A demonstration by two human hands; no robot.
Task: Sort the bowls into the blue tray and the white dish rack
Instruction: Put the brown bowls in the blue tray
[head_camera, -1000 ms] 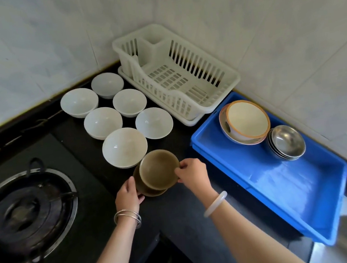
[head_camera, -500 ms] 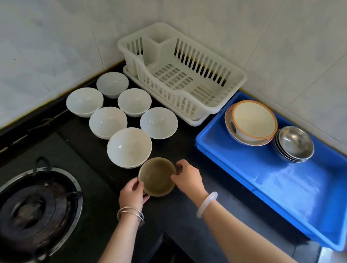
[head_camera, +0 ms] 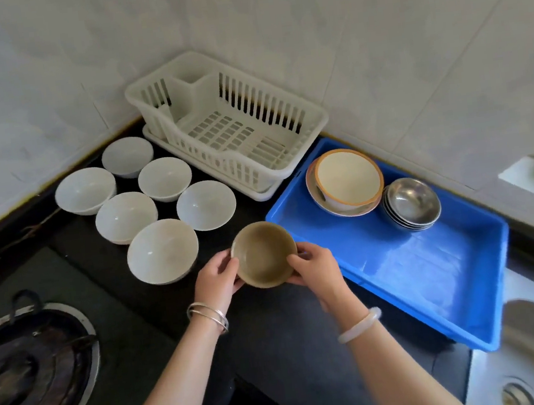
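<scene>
Olive-brown and glazed, the small bowl sits between our hands, mouth facing up and tipped slightly toward us; being round, it has no long axis. Our left hand curls against its left rim, our right hand against its right, both closed on it. We hold it just left of the blue tray, near that tray's front-left corner, above the dark table.

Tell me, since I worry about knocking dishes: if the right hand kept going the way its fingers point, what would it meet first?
The right hand points up-left into the brown bowl that it grips with the left hand. Beyond that bowl, the nearest white bowl looks to be next, though depth is unclear.
</scene>
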